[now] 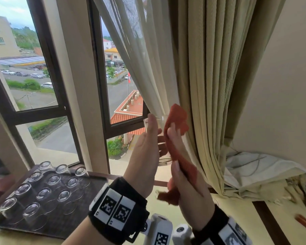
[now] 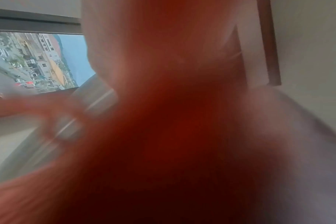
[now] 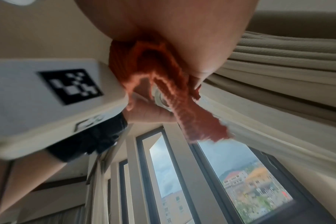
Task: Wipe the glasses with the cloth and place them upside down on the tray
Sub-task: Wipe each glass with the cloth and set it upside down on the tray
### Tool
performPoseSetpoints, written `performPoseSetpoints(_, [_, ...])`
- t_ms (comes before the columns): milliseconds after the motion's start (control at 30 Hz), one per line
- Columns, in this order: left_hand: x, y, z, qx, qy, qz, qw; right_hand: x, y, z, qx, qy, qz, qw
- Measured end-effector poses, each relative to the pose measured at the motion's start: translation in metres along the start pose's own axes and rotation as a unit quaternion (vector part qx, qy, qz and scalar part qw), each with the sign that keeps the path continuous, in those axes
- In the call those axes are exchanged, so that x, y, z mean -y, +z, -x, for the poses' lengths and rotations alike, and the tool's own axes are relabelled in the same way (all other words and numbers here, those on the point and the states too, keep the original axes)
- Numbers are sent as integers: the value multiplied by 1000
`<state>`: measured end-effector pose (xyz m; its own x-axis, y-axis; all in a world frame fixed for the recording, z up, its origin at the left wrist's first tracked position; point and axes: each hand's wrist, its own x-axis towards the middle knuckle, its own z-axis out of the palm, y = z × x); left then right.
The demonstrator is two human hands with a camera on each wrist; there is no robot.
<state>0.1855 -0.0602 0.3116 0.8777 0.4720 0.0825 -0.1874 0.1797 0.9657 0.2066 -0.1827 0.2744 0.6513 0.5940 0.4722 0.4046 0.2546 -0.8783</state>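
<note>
Glasses of clear, short, round form stand upside down in rows [image 1: 42, 193] on a dark rectangular tray [image 1: 74, 225] at the lower left of the head view, on a pale tabletop [image 1: 237, 216]; eleven of them can be counted there. One more clear drinking glass [image 1: 162, 121] is held up in the air in front of the beige pleated curtain [image 1: 210, 76], well above and to the right of the tray. The left hand [image 1: 145, 152] grips this glass from the side, fingers wrapped round its body, with the rim showing past the fingertips. The right hand [image 1: 185, 184] holds a rust-orange textured cloth [image 1: 177, 119] bunched in its fingers and presses it against the far side of the glass, so the cloth lies between that hand and the glass. A loose end of the cloth hangs below the right palm.

From the right wrist view, the cloth [image 3: 163, 84] trails out of the closed fingers, and part of the glass [image 3: 161, 98] shows beside it, held by the left hand [image 3: 150, 112]. The left wrist view is heavily blurred; only a red-orange mass of cloth [image 2: 173, 136] fills it.

Behind the hands is a dark-framed window [image 1: 99, 85] with a sheer white curtain [image 1: 134, 50] drawn partly across it. Both wrists wear black bands with printed square markers [image 1: 117, 209].
</note>
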Motion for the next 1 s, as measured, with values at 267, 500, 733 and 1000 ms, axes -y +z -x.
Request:
performPoseSetpoints(267, [-2, -9, -15, 20, 64, -40, 997, -22, 5, 32, -109, 152, -155, 970])
performPoseSetpoints(500, [15, -7, -1, 91, 133, -160, 974, -13, -19, 2, -202, 158, -439, 861])
performPoseSetpoints(733, [1, -20, 15, 46, 266, -305, 913, 0, -34, -15, -166, 150, -415, 882])
performPoseSetpoints(1000, [-15, -31, 21, 40, 285, -288, 913, 10, -40, -36, -132, 223, -275, 926])
